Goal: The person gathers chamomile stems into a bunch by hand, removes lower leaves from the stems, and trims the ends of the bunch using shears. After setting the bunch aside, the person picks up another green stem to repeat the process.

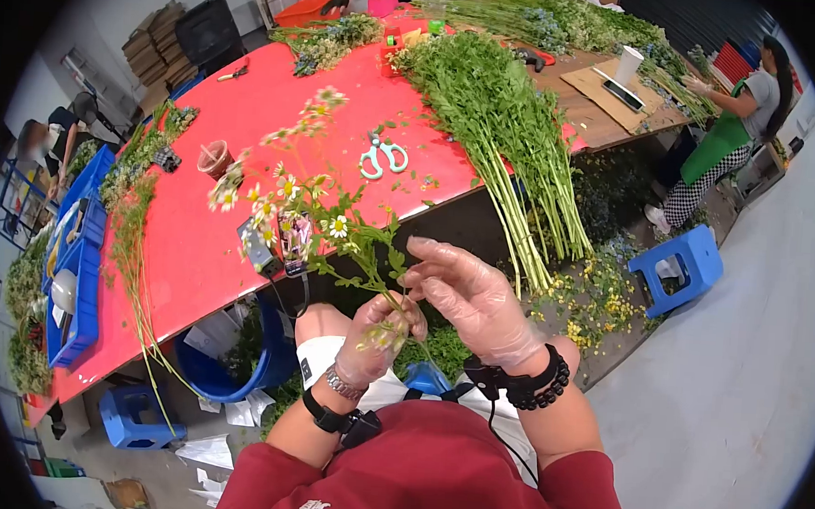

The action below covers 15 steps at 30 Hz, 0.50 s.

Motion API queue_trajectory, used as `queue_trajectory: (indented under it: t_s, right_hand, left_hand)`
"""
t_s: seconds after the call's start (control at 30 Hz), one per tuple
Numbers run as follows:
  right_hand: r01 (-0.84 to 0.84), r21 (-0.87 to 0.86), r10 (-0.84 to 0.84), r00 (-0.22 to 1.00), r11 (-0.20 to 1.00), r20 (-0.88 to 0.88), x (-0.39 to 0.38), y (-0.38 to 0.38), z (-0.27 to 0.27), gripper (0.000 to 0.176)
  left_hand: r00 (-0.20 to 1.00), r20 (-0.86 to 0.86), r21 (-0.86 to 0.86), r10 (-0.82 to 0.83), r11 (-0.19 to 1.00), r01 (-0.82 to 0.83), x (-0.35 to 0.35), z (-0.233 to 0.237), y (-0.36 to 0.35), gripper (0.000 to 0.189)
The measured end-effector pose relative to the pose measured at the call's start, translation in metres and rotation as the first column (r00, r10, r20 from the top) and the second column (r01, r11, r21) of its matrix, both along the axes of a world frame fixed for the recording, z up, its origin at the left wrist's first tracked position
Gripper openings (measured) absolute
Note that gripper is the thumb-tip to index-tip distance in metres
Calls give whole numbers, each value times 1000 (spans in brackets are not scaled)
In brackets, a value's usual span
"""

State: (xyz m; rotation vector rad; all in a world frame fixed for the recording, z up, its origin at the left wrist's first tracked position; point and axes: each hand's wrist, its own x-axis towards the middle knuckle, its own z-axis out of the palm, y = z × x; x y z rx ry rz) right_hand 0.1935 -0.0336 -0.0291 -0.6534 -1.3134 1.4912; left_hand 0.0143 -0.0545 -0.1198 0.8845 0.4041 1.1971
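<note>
My left hand [376, 338], in a clear plastic glove, is closed around the stems of a spray of small white daisy-like flowers [338, 227] with yellow centres. The spray leans up and to the left over the red table edge, and a few blooms hang below this hand. Close by on the right, my right hand [474, 305], gloved the same way, has its fingers bent and apart beside the green leaves of the stem. Whether its fingertips touch a leaf is hard to see. Just beyond the flowers, a phone [294, 238] stands at the table edge, partly hidden.
On the red table [278, 88] lie mint-handled scissors [383, 157], a small pot [214, 159] and a big bundle of leafy stems [500, 111]. Below are a blue bin [275, 358] and blue stools [677, 266]. Other people work around the table, one in a green apron [721, 138].
</note>
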Motion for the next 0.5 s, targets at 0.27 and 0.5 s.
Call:
queue_trajectory:
  t_s: [0.27,0.5]
  right_hand:
    - [-160,141,123,962,977,243,8,6,3,28]
    - [-68,660,-215,916,748,338,9,10,5,24]
  left_hand:
    - [993,-60,-15,-106,994,105,-4,-1,-6,32]
    - [996,-48,-21,-79,997,78,-2,10,-10,31]
